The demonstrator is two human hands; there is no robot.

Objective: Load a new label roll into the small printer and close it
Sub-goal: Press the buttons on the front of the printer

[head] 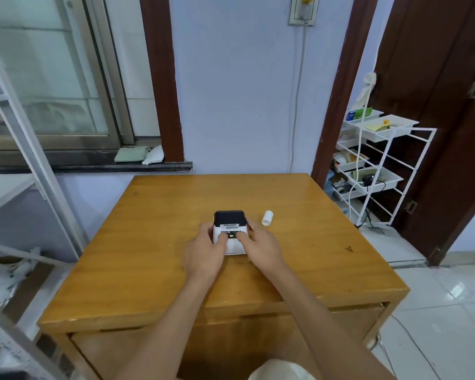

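The small printer [230, 225] sits in the middle of the wooden table [154, 237]. Its body is white and its lid is black, and the lid looks closed. My left hand [205, 252] grips the printer's left side, thumb on its top face. On the other side, my right hand [261, 249] holds it the same way, with the thumb beside a small lit display. A white label roll [267, 217] lies on its side on the table, a short way to the right of the printer and apart from both hands.
A white wire rack [379, 165] with trays of small items stands to the right of the table, by a dark wooden door [436, 105]. A grey metal shelf frame [25, 165] stands at the left. A cable hangs down the wall behind the table.
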